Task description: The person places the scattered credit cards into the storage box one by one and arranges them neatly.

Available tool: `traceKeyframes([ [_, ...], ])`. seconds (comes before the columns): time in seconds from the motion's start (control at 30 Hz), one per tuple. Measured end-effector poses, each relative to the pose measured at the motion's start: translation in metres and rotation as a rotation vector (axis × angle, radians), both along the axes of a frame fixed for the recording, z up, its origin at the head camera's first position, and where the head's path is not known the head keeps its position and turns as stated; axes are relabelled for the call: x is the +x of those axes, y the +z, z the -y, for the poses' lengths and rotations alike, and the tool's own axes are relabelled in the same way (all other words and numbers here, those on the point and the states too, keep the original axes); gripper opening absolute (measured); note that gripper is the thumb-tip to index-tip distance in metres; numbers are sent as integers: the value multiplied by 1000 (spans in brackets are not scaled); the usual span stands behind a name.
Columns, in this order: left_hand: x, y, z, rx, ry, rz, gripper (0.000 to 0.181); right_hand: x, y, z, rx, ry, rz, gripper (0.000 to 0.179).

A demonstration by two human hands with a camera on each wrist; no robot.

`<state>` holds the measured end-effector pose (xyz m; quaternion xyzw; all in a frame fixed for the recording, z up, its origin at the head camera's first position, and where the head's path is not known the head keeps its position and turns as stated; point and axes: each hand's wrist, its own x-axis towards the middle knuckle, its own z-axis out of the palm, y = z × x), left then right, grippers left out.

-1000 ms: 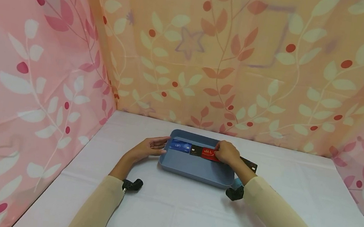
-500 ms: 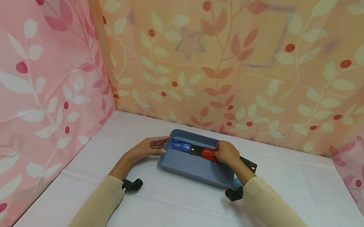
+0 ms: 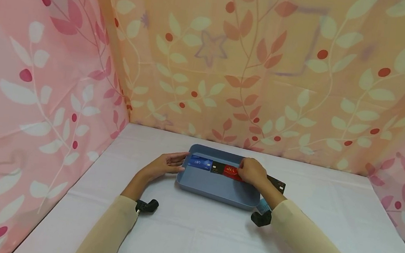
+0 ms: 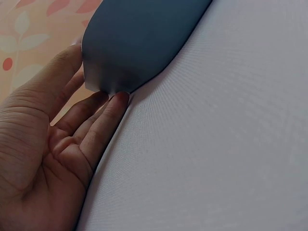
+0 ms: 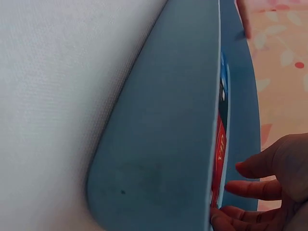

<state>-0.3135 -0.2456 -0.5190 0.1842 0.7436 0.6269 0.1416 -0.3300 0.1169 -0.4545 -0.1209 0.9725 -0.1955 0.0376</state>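
A blue-grey tray (image 3: 217, 191) lies on the white cloth. Inside it, a blue card (image 3: 199, 163), a black card (image 3: 217, 168) and a red VIP card (image 3: 231, 172) form a row along the far side. My right hand (image 3: 253, 170) reaches over the tray's right end and grips the red card, whose right part it hides. In the right wrist view the fingertips (image 5: 230, 186) stand at the card's edges. My left hand (image 3: 165, 165) rests its straight fingers against the tray's left end; in the left wrist view the fingertips (image 4: 120, 96) touch the outer wall.
Another dark card (image 3: 277, 184) lies to the right of the tray, partly behind my right forearm. A light-blue piece (image 3: 264, 205) shows beside the tray's right corner. Patterned cloth walls (image 3: 233, 62) stand behind and at the sides.
The red card has turned slightly, its right side now a little nearer me, as my right hand shifted slightly left. My left hand and the tray stay as they were.
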Motion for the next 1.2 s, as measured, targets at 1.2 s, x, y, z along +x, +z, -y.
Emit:
traceKeyframes([
  [1.2,1,0,-2,-26,-5,-37,67,82,56,-70,-367,93,-26,32],
])
